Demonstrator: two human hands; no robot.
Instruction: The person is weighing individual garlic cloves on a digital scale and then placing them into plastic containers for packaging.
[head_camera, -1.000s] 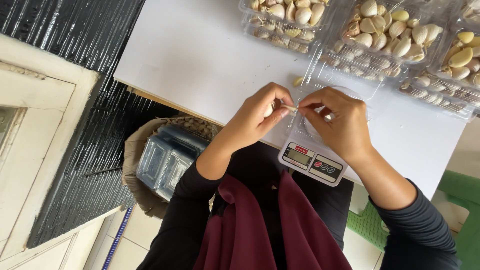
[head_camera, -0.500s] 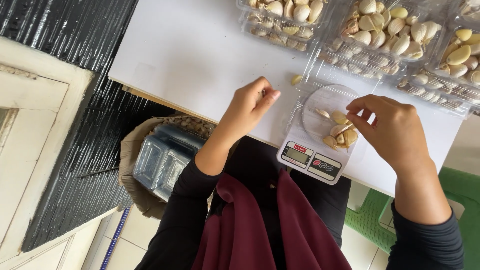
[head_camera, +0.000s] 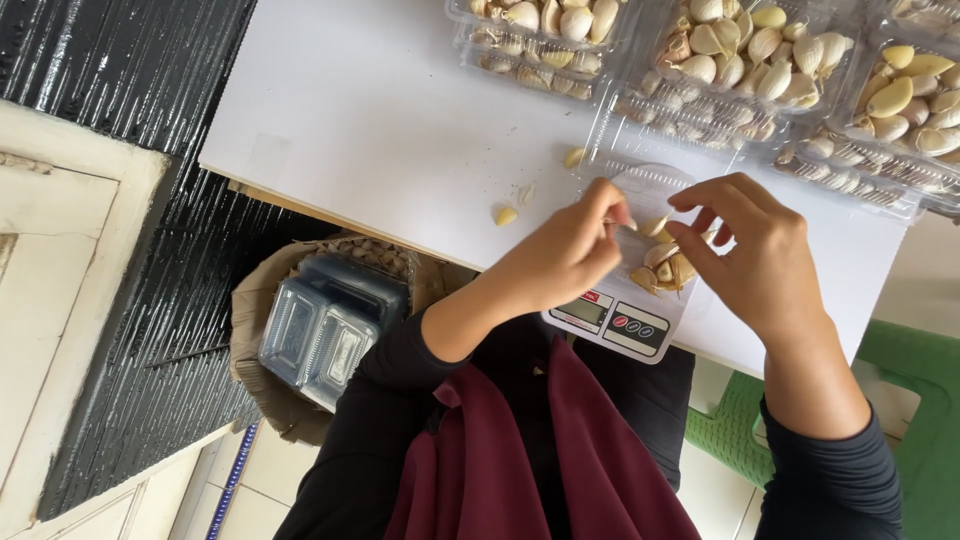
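Now both hands meet over the scale (head_camera: 628, 300): left hand (head_camera: 565, 250) pinching a garlic clove (head_camera: 655, 227), right hand (head_camera: 755, 255) loosely curled, holding nothing visible. A bumped pile (head_camera: 665, 270) could roll off.

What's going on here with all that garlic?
A person is bent over a small kitchen scale on a white table. Both hands, left and right, meet over the garlic cloves piled on the scale. Clear trays of garlic line the table's far side, and a loose clove lies nearby.
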